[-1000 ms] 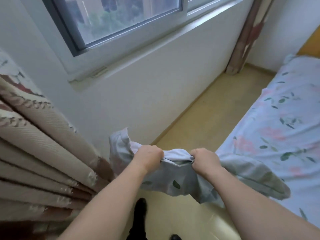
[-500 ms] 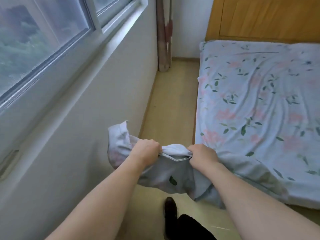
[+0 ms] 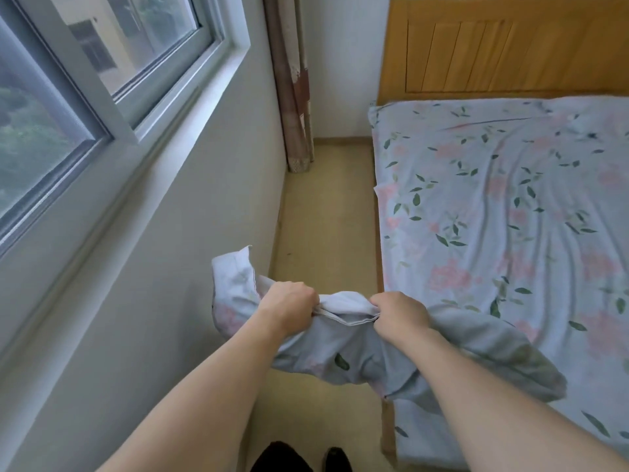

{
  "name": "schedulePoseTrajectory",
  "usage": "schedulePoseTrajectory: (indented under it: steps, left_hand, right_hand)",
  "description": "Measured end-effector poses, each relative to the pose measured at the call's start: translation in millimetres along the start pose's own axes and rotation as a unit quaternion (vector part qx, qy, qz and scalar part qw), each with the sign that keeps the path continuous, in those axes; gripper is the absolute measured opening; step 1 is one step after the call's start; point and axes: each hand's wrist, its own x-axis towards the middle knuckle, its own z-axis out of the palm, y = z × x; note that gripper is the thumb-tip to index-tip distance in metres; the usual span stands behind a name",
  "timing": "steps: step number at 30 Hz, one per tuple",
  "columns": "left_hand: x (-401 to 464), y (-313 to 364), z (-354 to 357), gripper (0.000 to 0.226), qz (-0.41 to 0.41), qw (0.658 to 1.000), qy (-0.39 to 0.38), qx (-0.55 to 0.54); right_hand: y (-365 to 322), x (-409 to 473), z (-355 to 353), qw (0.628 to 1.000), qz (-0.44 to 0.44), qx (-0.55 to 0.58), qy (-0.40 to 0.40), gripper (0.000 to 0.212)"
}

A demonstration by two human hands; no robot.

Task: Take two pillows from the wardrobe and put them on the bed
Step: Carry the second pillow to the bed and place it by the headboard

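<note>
between the two fists, close to the body, a pillow [image 3: 343, 349] hangs limp and flat, more like a slack cloth case than a stuffed cushion. its fabric is pale blue-grey with faded pink flowers and dark green leaves, soft and creased. the left hand [image 3: 287, 306] is closed tight on a bunched fold of its upper edge, and the right hand [image 3: 400, 313] is clenched on the same edge just beside it, with a short stitched hem stretched between them. left of the grip one corner stands up in a loose peak; right of the grip the rest sags down and trails over the near edge of the bed [image 3: 510, 216]. whether a second pillow is folded in with it cannot be told.

below the grip a dark shoe [image 3: 337, 459] shows on the floor [image 3: 326, 216], which is smooth, yellowish and plain. right of the grip the bed is covered by a wrinkled sheet in the same flower and leaf print. left of the grip rises a flat white wall [image 3: 170, 267] with a window [image 3: 85, 90] in a grey frame above a broad sill. beyond the grip, a brown patterned curtain [image 3: 292, 80] hangs in the far corner, and a headboard [image 3: 503, 46] of orange wood with upright grooved slats stands at the far end of the bed.
</note>
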Motion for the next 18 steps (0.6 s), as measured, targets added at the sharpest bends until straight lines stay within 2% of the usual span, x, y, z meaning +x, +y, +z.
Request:
schedulePoseTrajectory:
  steps: [4,12,18]
  left_hand:
    - [61.2,-41.4,-14.0,0.012,0.012,1.0,0.011,0.01]
    - [204.7,-160.1,-41.1,0.013,0.039,0.999,0.022,0.004]
    - [287.3,-223.2,-73.8,0.011,0.059,0.998,0.024,0.016]
  right_hand:
    - [-11.8,64.4,-25.9,1.0,0.008,-0.006,0.008,0.018]
    - [-56.9,226.9,-74.9,0.999,0.036,-0.007,0.006,0.026]
    - [-80.0,309.1,-112.7,0.999,0.048,0.007,0.019,0.023]
